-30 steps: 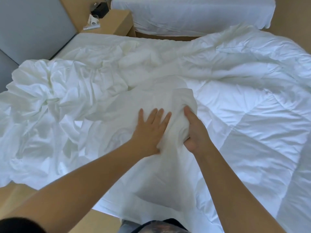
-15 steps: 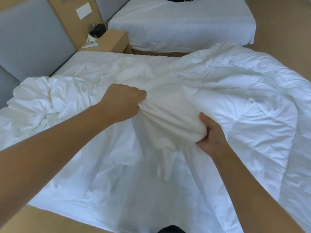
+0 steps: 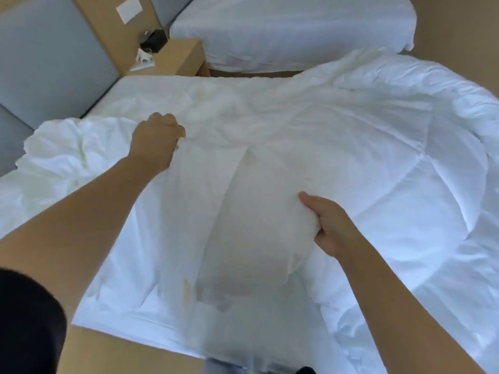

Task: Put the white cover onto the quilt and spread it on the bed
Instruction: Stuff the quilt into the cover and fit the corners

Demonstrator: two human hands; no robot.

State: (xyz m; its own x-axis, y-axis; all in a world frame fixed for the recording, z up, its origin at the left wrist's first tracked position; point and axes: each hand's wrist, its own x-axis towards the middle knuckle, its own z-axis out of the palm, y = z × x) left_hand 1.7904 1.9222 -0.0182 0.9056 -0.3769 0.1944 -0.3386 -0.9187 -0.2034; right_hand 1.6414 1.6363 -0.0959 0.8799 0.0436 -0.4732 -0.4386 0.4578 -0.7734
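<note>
The left hand (image 3: 156, 143) was fisted around a pinch of the white cover (image 3: 167, 252), well apart from the right hand (image 3: 329, 225), which clutched a padded bulge of the quilt (image 3: 405, 171), thumb on top. Cover and quilt lay rumpled across the bed (image 3: 151, 86), the quilt mostly to the right. A second bed (image 3: 283, 31) stood beyond.

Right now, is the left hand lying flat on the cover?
No, the left hand is curled into a fist, gripping a bunch of the cover.
</note>
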